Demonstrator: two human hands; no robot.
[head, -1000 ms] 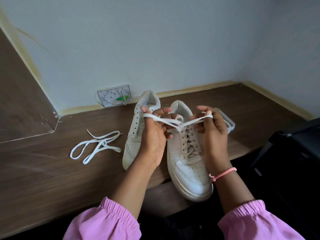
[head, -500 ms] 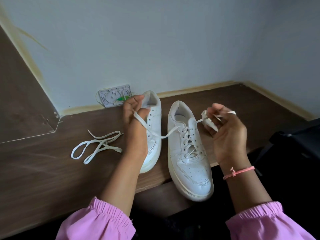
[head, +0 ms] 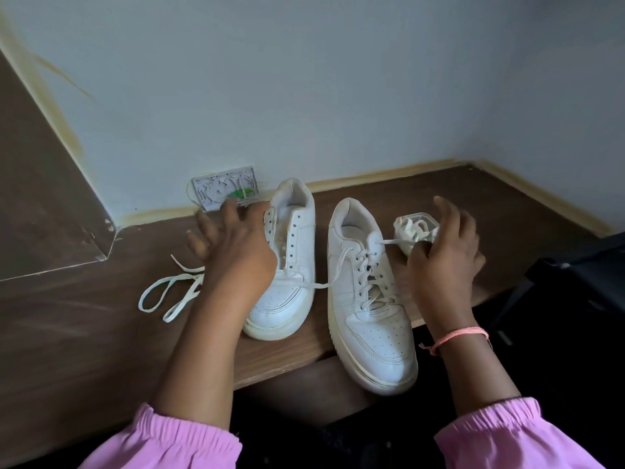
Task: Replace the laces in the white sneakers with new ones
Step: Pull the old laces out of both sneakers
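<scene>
**Mia:** Both hands let the lace go since before. From the head camera, the left hand is spread wide and holds nothing. The right hand pinches one lace end, I think.

**Sam:** Where is the shoe?

**Mia:** The laced white leather sneaker sits at the brown wooden desk edge. It could tip off if tugged.

**Sam:** And the box?

**Mia:** The small clear plastic tub holds bunched white laces.
</scene>
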